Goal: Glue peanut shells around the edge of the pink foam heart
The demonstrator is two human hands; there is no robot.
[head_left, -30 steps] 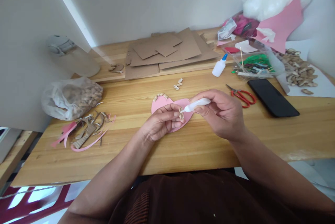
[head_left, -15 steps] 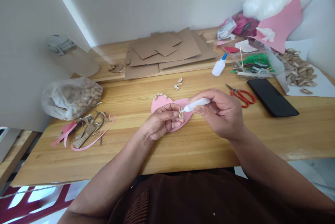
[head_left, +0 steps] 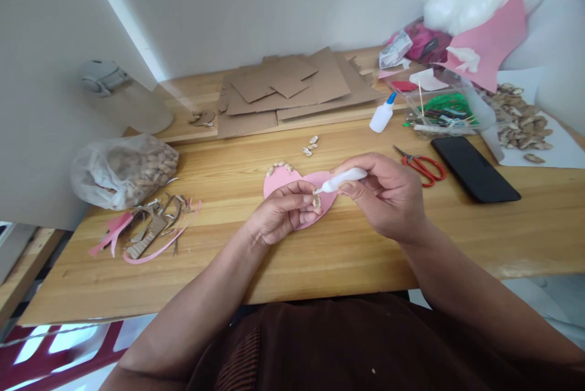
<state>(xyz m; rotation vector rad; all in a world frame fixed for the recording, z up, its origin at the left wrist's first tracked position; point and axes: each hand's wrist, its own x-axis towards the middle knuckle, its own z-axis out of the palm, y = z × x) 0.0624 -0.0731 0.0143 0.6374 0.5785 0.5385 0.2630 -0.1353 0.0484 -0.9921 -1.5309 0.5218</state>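
Between the fingertips of my left hand (head_left: pixel 286 214) is a peanut shell half (head_left: pixel 317 200), its hollow side turned toward the nozzle. My right hand (head_left: pixel 388 196) grips a white glue bottle (head_left: pixel 343 179) lying tilted, its tip at the upper end of the shell. Under both hands a pink paper heart (head_left: pixel 276 183) lies on the table, partly covered by my left hand. A short row of peanut shells (head_left: pixel 280 167) follows the heart's upper left edge. A few loose shells (head_left: pixel 311 146) rest just beyond it.
Red-handled scissors (head_left: pixel 425 169) and a black phone (head_left: pixel 475 169) lie to the right, near a blue-capped bottle (head_left: pixel 381 117). A shell pile (head_left: pixel 523 123) is farther right. At left are a bag of peanuts (head_left: pixel 128 169) and cardboard scraps (head_left: pixel 150 236). Cardboard sheets (head_left: pixel 297 86) lie behind.
The bottle's tip has shifted slightly up along the shell. Otherwise both hands stay nearly where they were, holding the same things.
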